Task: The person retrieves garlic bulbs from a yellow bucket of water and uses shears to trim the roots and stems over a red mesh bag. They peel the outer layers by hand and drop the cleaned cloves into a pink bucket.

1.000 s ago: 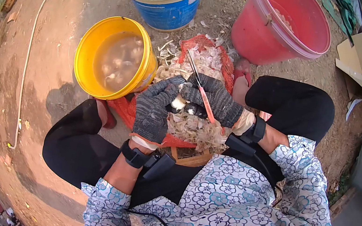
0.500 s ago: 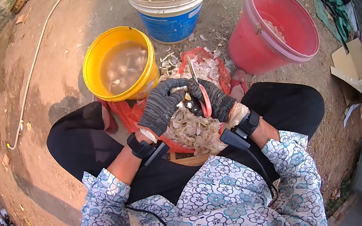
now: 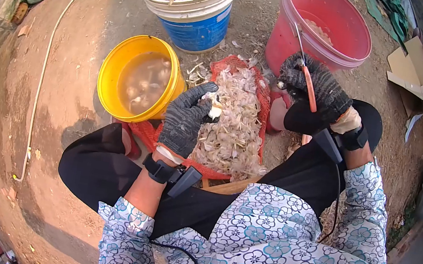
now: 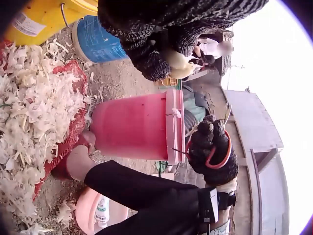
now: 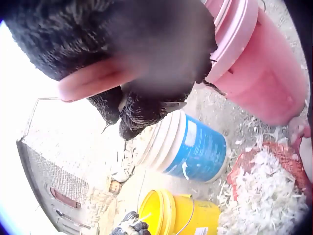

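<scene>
In the head view the gloved left hand (image 3: 186, 119) pinches a white garlic bulb (image 3: 215, 111) above a pile of peelings (image 3: 231, 129); the left wrist view shows pale cloves (image 4: 180, 66) between its fingers. The gloved right hand (image 3: 318, 91) holds scissors with pink handles (image 3: 310, 87), blades pointing up, beside the near rim of the pink bucket (image 3: 291, 12). A small pale piece (image 3: 280, 85) shows at its fingertips. In the right wrist view a pink handle (image 5: 95, 81) crosses the palm side of that hand (image 5: 146, 54), and its fingers are curled.
A yellow bucket (image 3: 114, 56) of cloudy water and garlic stands left, a blue-and-white bucket (image 3: 195, 27) full of bulbs behind it. Red netting (image 3: 263, 93) lies under the peelings. A cardboard box (image 3: 421, 68) sits far right, and a hose (image 3: 46, 56) runs down the left.
The right hand has moved away from the left, up and to the right towards the pink bucket, carrying the scissors. The left hand stays above the pile's left side with the garlic.
</scene>
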{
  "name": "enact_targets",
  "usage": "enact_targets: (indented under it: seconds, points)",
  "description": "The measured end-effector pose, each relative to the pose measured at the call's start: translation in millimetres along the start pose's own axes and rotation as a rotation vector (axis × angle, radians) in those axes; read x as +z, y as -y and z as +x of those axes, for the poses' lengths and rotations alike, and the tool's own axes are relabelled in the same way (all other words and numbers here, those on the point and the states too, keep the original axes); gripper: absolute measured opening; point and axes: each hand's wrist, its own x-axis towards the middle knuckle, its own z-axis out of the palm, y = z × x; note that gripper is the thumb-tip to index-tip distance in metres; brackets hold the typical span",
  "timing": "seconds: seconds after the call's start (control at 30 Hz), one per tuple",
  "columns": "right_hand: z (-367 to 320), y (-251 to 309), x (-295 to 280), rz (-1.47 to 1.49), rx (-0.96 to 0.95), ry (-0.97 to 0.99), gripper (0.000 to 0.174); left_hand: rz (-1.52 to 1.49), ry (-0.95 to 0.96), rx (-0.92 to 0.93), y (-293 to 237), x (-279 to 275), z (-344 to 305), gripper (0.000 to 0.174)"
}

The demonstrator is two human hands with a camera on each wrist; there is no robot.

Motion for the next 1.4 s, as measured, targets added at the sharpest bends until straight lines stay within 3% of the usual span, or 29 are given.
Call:
enact_targets:
  seconds: [0.07, 0.1, 0.17, 0.2, 0.27, 0.3, 0.33, 0.4, 0.43, 0.47, 0.53, 0.6, 0.67, 0.73, 0.8, 0.83, 0.9, 0.93, 1.0, 1.07, 1.17, 1.23, 1.27, 1.3, 1.37, 1.4]
  points:
    - [1, 36, -60, -0.162, 0.315, -0.171, 0.021, -0.165, 0.048, -0.013, -3, 0, -1, 0.032]
    - [-7, 36, -91, -0.185, 0.386, -0.331, 0.022, -0.325, 0.092, -0.026, -4, 0, -1, 0.034]
    - [-34, 5, -170, -0.250, 0.363, -0.525, 0.021, -0.359, 0.115, -0.019, -1, 0, 0, 0.034]
    - [-50, 10, -187, -0.361, 0.419, -0.510, 0.019, -0.394, 0.135, -0.015, 0, 0, 1, 0.034]
    - [-91, -28, -228, -0.691, 0.260, -0.400, 0.007, -0.369, 0.140, -0.008, -7, 7, -2, 0.034]
    - [-102, -10, -216, -0.819, 0.464, -0.225, 0.009, -0.343, 0.146, -0.008, -9, 9, -4, 0.033]
    - [-118, -7, -216, -1.075, 0.498, 0.020, 0.013, -0.344, 0.147, -0.009, -8, 9, -4, 0.033]
    - [-138, -23, -218, -1.317, 0.462, -0.128, 0.017, -0.295, 0.104, -0.043, -7, 8, -3, 0.032]
    - [-141, -52, -241, -1.063, 0.479, -0.435, 0.017, -0.293, 0.102, -0.044, -5, 8, -2, 0.032]
    - [-127, -39, -230, -1.056, 0.483, -0.434, 0.017, -0.270, 0.096, -0.034, -5, 8, -2, 0.032]
    - [-97, -5, -198, -0.847, 0.440, -0.704, 0.017, -0.235, 0.105, -0.034, -5, 10, -1, 0.031]
    - [-72, 25, -136, -0.208, 0.173, -0.564, 0.024, -0.127, 0.053, -0.005, -9, 18, 1, 0.031]
    - [-51, 54, -74, -1.171, -0.143, -0.244, 0.023, -0.120, 0.032, 0.055, -8, 26, 0, 0.030]
    - [-44, 76, -28, -1.039, -0.147, -0.068, 0.025, -0.112, 0.003, 0.117, -7, 27, -1, 0.030]
    - [-32, 75, 2, -0.664, -0.063, -0.024, 0.028, -0.019, -0.017, 0.183, -6, 25, -1, 0.028]
    - [-24, 67, 16, -0.662, -0.064, -0.026, 0.028, -0.005, -0.049, 0.200, -10, 29, -4, 0.026]
    - [-10, 52, 43, -0.279, -0.021, 0.038, 0.021, 0.046, -0.054, 0.212, -14, 27, -7, 0.025]
    - [-2, 56, 58, -0.132, -0.105, 0.041, 0.020, 0.094, -0.059, 0.224, -14, 25, -7, 0.024]
    - [2, 43, 81, -0.438, -0.154, -0.031, 0.024, 0.038, -0.033, 0.220, -11, 22, -7, 0.022]
    - [8, 46, 99, -0.440, -0.042, 0.033, 0.027, -0.015, -0.009, 0.216, -13, 22, -8, 0.020]
    - [15, 33, 114, -0.456, -0.005, -0.008, 0.028, 0.192, -0.080, 0.275, -13, 20, -5, 0.024]
    - [18, 10, 120, -0.172, -0.018, -0.033, 0.024, 0.227, -0.077, 0.260, -13, 16, -4, 0.023]
    - [19, 2, 119, -0.170, -0.012, -0.025, 0.024, 0.262, -0.063, 0.246, -13, 15, -4, 0.022]
    - [21, -5, 116, -0.069, 0.021, 0.051, 0.022, 0.256, -0.068, 0.238, -16, 14, -4, 0.022]
    - [24, -24, 117, 0.053, 0.051, 0.131, 0.017, 0.037, -0.017, -0.020, -18, 14, -5, 0.021]
    - [21, -31, 120, 0.055, 0.060, 0.140, 0.017, 0.029, -0.024, -0.028, -16, 13, -5, 0.021]
